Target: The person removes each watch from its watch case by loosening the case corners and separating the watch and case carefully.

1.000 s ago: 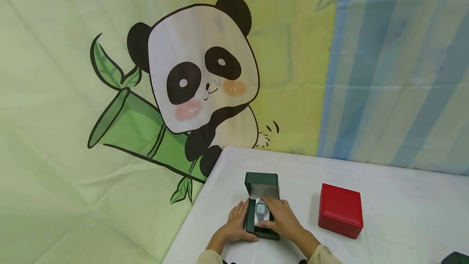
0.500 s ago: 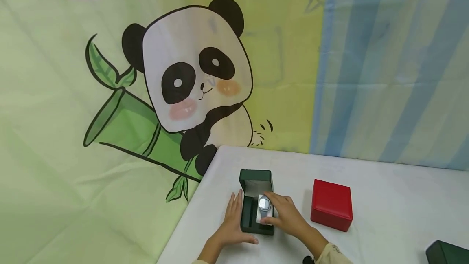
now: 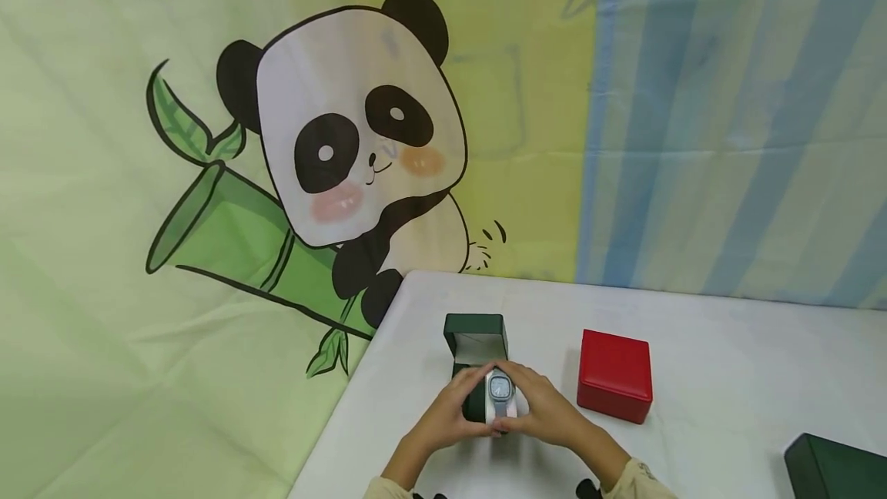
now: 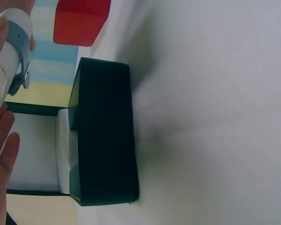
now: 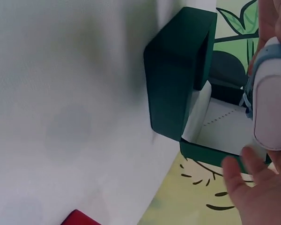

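1. Watch (image 3: 500,387), one, blue-grey, strapped round a white cushion (image 5: 274,112). Location: between the two hands, raised clear of the green box (image 4: 105,136), face upward.
2. Right hand (image 3: 547,410): gripping the cushion, thumb on the near end, fingers beyond. A sound hold; pressure best kept on the padding, off the glass.
3. Left hand (image 3: 450,412): gripping from the opposite side, thumb at the near end. Its wrist view shows the lower fingers lying slack (little needed from them for so light a piece, one would judge).
4. Strap (image 4: 21,44), with buckle (image 4: 25,78) hanging at the underside. To be handled gently; a fingertip could catch here. Both hands should turn together, lest the cushion slip out of the loop.
5. Green box, one, lid (image 3: 474,323) raised, pale lining. Advisable: wrists high enough to miss the rim and lid.
6. Red box (image 3: 617,376), one, closed, to the right on the white table (image 3: 728,376). Right elbow best held in, away from it.
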The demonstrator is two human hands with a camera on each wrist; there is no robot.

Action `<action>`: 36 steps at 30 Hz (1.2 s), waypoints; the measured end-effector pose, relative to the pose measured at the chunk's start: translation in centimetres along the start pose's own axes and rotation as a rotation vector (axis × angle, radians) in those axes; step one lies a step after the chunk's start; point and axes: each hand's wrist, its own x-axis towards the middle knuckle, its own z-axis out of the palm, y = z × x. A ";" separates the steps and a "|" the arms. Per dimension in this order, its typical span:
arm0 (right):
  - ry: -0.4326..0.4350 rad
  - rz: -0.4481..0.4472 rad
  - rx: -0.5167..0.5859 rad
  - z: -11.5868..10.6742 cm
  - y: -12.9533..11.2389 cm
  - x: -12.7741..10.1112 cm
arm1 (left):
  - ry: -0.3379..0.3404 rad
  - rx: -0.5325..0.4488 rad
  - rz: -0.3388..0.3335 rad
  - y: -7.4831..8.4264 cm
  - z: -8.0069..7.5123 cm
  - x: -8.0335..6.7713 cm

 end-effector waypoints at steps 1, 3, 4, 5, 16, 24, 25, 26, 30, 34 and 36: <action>-0.008 0.003 0.006 -0.1 -0.1 0.0 | 0.016 0.005 0.011 0.0 0.0 0.0; -0.021 0.006 0.015 -0.1 -0.2 0.2 | 0.047 0.023 0.033 0.0 0.0 0.2; -0.027 0.010 0.010 -0.2 -0.3 0.2 | 0.061 0.037 0.045 0.1 -0.1 0.3; -0.030 0.012 0.002 -0.3 -0.4 0.2 | 0.070 0.048 0.053 0.1 -0.1 0.3; -0.078 0.035 -0.029 -0.8 -1.0 0.3 | 0.068 0.067 0.064 0.6 -0.7 0.6; -0.110 0.004 0.045 -1.5 -1.0 0.1 | 0.035 -0.017 0.075 0.8 -1.0 0.8; -0.109 -0.004 0.057 -1.6 -0.9 0.0 | 0.031 -0.028 0.075 0.8 -1.0 0.8; -0.108 -0.011 0.070 -1.6 -0.8 -0.1 | 0.028 -0.038 0.075 0.9 -1.0 0.8; -0.111 -0.027 0.130 -1.9 -0.5 -0.2 | 0.023 -0.075 0.096 1.0 -1.1 0.7; -0.096 -0.032 0.158 -2.0 -0.3 -0.3 | 0.027 -0.079 0.133 1.1 -1.1 0.8; -0.075 -0.029 0.148 -1.9 -0.3 -0.4 | 0.031 -0.067 0.142 1.2 -1.0 0.8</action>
